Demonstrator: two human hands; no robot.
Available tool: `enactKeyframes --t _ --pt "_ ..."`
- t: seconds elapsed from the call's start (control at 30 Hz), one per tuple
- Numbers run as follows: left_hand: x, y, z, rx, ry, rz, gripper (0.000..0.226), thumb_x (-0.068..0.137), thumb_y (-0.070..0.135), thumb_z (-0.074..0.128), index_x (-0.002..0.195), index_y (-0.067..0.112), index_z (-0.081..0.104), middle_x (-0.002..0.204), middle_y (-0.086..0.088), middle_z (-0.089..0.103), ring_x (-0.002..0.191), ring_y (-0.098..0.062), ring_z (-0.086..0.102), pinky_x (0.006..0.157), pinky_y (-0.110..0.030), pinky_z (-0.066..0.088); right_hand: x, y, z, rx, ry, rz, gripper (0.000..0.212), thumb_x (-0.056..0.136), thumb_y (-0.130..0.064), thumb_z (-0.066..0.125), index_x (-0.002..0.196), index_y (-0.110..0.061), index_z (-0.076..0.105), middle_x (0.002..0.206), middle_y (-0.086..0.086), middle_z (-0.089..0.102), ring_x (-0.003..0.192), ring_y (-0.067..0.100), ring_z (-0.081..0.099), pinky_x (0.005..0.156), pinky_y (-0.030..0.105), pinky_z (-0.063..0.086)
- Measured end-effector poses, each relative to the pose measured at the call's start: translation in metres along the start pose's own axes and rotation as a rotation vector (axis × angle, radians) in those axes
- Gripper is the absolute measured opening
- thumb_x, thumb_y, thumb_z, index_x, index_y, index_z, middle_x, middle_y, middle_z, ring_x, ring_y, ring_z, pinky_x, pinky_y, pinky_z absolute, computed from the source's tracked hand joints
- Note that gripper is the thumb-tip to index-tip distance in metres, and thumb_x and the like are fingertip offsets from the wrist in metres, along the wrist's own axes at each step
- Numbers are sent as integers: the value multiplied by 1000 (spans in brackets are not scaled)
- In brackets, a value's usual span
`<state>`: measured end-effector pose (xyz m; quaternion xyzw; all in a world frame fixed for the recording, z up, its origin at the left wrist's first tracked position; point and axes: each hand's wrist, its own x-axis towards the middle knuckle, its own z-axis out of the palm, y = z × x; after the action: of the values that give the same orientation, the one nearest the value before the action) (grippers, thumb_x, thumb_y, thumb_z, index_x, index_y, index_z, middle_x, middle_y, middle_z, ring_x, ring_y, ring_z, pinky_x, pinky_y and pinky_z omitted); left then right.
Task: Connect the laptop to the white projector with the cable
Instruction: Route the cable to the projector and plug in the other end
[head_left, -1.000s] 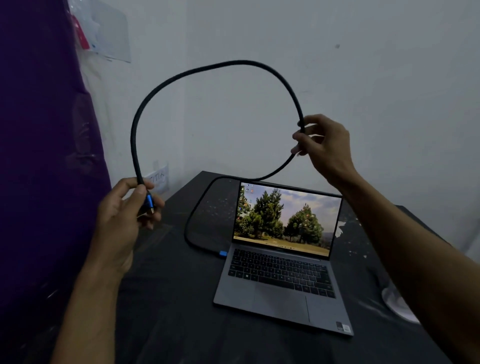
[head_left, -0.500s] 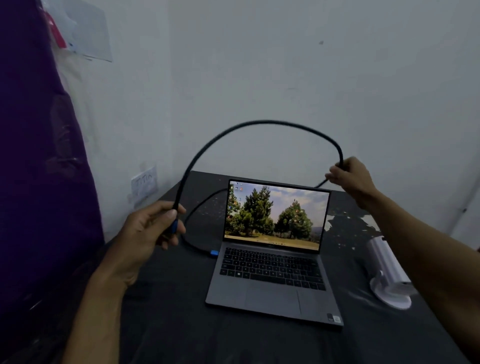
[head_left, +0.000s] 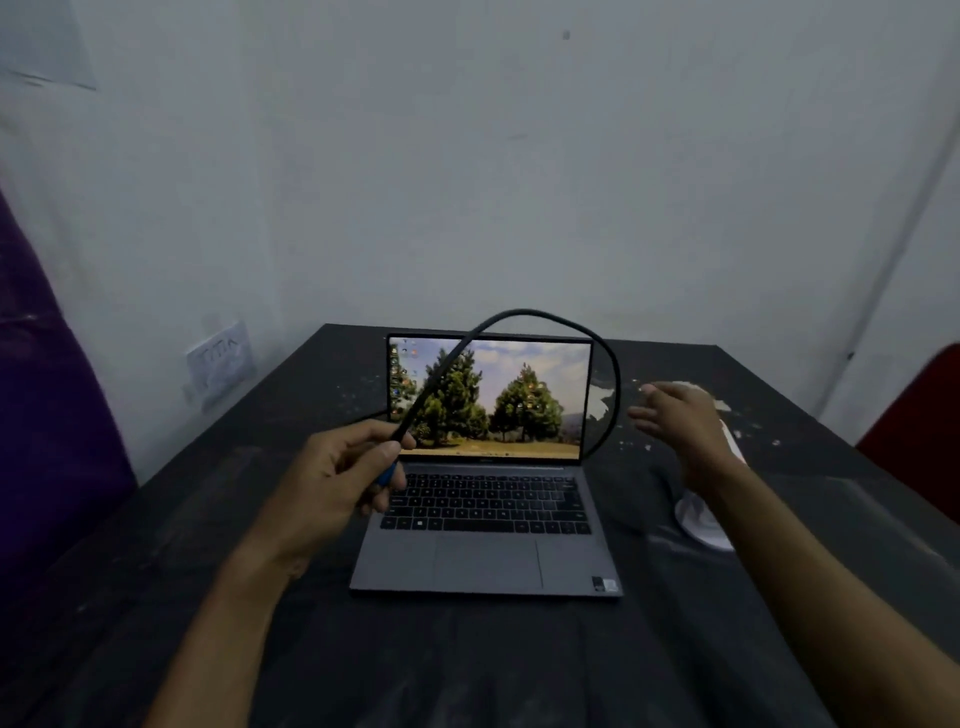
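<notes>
A grey laptop (head_left: 488, 564) stands open on the dark table (head_left: 519, 665), its screen showing trees. My left hand (head_left: 337, 478) is shut on the blue plug end of the black cable (head_left: 540, 313), just in front of the laptop's left side. The cable arches up over the screen and drops behind the laptop's right edge. My right hand (head_left: 680, 431) hovers open to the right of the screen, fingers spread, apart from the cable. It covers most of the white projector (head_left: 698, 522), whose round base shows below my wrist.
A white wall rises close behind the table, with a socket plate (head_left: 221, 364) at the left. A purple cloth (head_left: 47, 441) hangs at the left edge. A red object (head_left: 919, 441) sits at the far right. Pale flecks dot the tabletop.
My right hand has let go of the cable and opened above the projector. My left hand has carried the plug end to the right, in front of the laptop. The cable arch has sunk lower.
</notes>
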<state>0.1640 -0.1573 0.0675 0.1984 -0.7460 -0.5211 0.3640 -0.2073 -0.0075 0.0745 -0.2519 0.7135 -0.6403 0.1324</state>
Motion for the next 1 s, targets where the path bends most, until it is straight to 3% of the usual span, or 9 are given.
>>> enactKeyframes --t 0.1,0.23,0.4,0.5,0.57,0.7,0.83,0.93,1.0 --pt "-1 3 34 -2 -65 10 17 103 17 60 105 20 76 79 -15 71 60 -22 60 55 -32 48 -54 -12 -7 131 -168 85 37 104 -39 58 118 -7 69 98 15 77 78 23 73 69 33 56" --pt "-10 1 89 73 -191 45 16 99 22 68 109 30 78 79 -8 72 63 -13 61 56 -26 48 -102 -36 -22 209 -340 28 55 90 -59 59 123 -14 67 103 15 80 70 20 71 58 29 51" --pt "-24 -11 156 244 -321 80 19 94 29 75 111 35 80 83 23 72 66 0 60 61 -15 45 -107 -42 -60 46 -184 -98 33 98 -36 68 122 -13 69 92 11 81 52 11 51 51 24 43" --pt "-27 -15 188 261 -323 89 22 93 34 74 114 33 80 94 16 76 76 -4 67 67 -14 48 -96 -27 -85 27 -102 -57 16 100 -13 65 116 -13 71 76 9 74 47 7 48 46 19 38" --pt "-23 -17 212 189 -266 42 20 93 33 74 112 28 80 95 11 78 79 -4 71 69 -16 53 -84 -13 -100 25 -16 -35 16 101 -7 62 112 -14 71 76 11 71 49 9 47 48 22 38" --pt "-7 -26 265 -158 -113 -214 11 96 17 73 104 17 81 66 8 70 57 -9 61 56 -25 53 -58 36 -126 15 186 61 14 101 -6 59 105 -1 72 78 14 70 51 13 48 48 25 39" --pt "9 -36 307 -610 25 -600 3 93 7 74 94 6 77 69 -4 64 58 -12 56 54 -25 53 -53 92 -140 25 341 239 40 98 -5 64 137 -1 60 89 28 74 56 19 55 53 32 47" --pt "13 -42 329 -716 119 -731 4 93 5 74 89 6 74 66 -3 58 53 -9 51 48 -21 50 -71 122 -149 -87 401 282 63 92 -12 73 150 -12 48 84 16 77 71 25 70 76 45 61" --pt "11 -46 339 -687 124 -741 4 95 8 73 96 9 76 66 0 57 55 -8 50 49 -20 50 -84 137 -150 -218 406 252 66 89 -17 78 148 -12 49 97 9 75 92 28 72 94 46 58"
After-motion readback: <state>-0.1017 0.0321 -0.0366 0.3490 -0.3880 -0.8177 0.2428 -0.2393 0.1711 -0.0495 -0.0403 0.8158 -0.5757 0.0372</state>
